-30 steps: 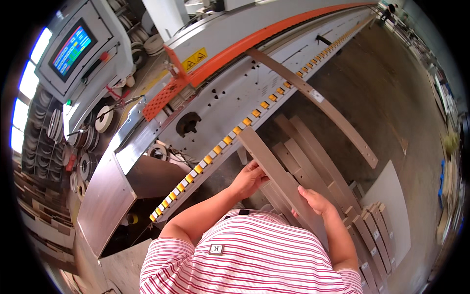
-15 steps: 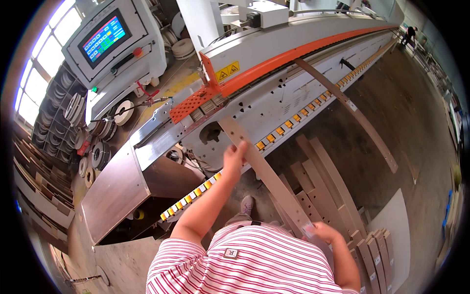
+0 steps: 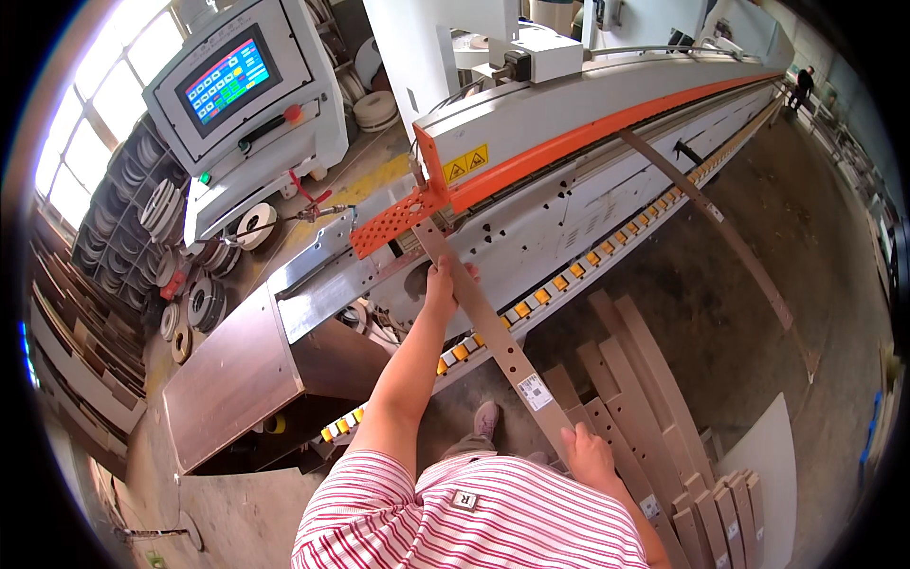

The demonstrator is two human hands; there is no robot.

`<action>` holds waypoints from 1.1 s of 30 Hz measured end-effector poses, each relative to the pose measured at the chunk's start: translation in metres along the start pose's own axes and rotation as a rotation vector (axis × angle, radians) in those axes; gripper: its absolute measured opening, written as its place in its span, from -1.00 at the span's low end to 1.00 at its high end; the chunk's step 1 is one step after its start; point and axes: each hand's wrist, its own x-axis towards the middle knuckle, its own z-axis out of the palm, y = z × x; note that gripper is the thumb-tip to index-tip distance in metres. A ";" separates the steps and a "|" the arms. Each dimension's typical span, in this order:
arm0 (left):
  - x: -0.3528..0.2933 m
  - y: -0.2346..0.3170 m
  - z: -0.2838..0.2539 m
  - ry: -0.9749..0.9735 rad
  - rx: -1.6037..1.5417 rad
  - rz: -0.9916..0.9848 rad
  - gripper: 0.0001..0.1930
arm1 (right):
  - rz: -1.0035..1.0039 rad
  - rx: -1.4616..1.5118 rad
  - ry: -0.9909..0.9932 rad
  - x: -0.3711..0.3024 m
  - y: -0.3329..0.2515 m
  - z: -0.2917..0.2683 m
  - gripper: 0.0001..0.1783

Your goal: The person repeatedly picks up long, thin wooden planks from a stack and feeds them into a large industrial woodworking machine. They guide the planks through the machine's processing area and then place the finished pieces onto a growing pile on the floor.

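Between my hands I hold a long, narrow brown panel strip (image 3: 495, 347) with a row of drilled holes and a white label. My left hand (image 3: 442, 283) is closed round it near its far end, some fingers hidden beneath. Nearer my body, my right hand (image 3: 590, 453) grips the strip's near end by the edge. The far end meets the feed side of a long grey edge-banding machine (image 3: 607, 104), at the perforated orange guard (image 3: 398, 220). A second brown strip (image 3: 706, 209) sticks out of the machine farther along, away from both hands.
Several drilled strips (image 3: 621, 379) stand stacked at my right, beside a pale sheet (image 3: 773, 474). Yellow rollers (image 3: 561, 283) line the machine's front rail. A control console (image 3: 237, 104) stands at the left, with banding rolls (image 3: 204, 303) below it. Another person (image 3: 803, 87) is far off at the right.
The held strip has moved forward until its far end reaches the orange guard, and its labelled face now shows. Both hands went with it. The strip in the machine has shifted slightly farther along.
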 end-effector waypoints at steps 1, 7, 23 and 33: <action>0.006 -0.001 0.000 0.005 0.009 0.003 -0.66 | -0.004 -0.004 0.010 0.004 0.000 -0.002 -0.48; 0.017 -0.004 0.013 0.137 0.108 0.021 -0.65 | 0.026 -0.037 -0.003 0.017 0.007 -0.007 -0.49; 0.017 -0.001 0.033 0.232 0.197 0.019 -0.56 | 0.027 0.009 -0.077 0.037 0.022 -0.020 -0.49; 0.045 -0.026 0.079 0.208 0.150 0.006 -0.56 | 0.075 -0.016 0.005 0.062 0.055 -0.042 -0.47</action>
